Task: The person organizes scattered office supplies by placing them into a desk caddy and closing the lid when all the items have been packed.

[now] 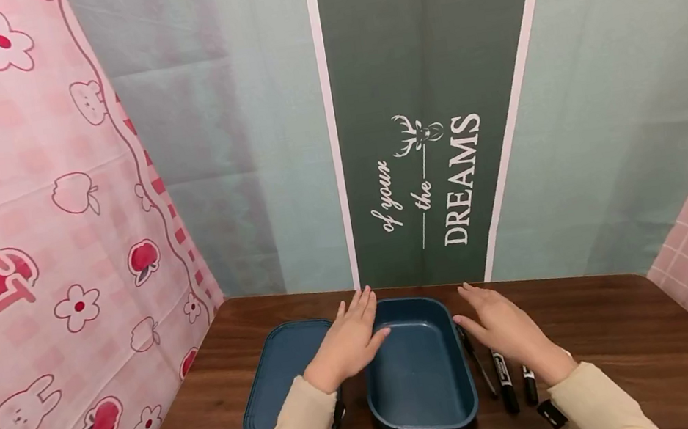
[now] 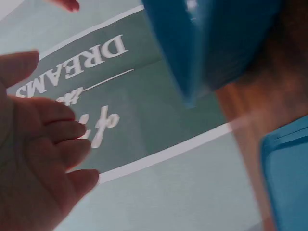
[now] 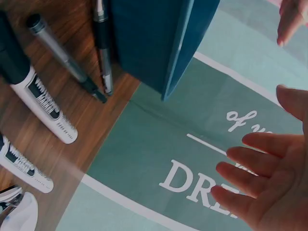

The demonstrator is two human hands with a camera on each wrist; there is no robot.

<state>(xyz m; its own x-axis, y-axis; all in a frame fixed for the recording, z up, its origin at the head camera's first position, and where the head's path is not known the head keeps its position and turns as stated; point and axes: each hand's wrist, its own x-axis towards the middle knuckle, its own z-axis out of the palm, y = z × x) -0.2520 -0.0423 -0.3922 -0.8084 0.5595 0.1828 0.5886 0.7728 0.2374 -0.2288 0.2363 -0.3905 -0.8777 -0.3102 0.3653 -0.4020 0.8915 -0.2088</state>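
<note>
An open dark blue box (image 1: 417,374), rounded at the corners, stands on the wooden table with its inside bare. My left hand (image 1: 344,342) is at its left rim, fingers straight and holding nothing; whether it touches the rim cannot be told. Beyond the right rim is my right hand (image 1: 506,327), also with extended fingers and nothing in them. Under and beside that hand lie two black-and-white markers (image 3: 45,103) and two slim pens (image 3: 65,55). A flat blue lid (image 1: 289,360) lies left of the box, partly behind my left arm.
The brown table (image 1: 629,335) ends at a green-grey curtain (image 1: 285,179) with printed words. A pink patterned curtain (image 1: 88,245) hangs along the left. In the right wrist view, a white object (image 3: 21,214), its kind unclear, lies near the markers.
</note>
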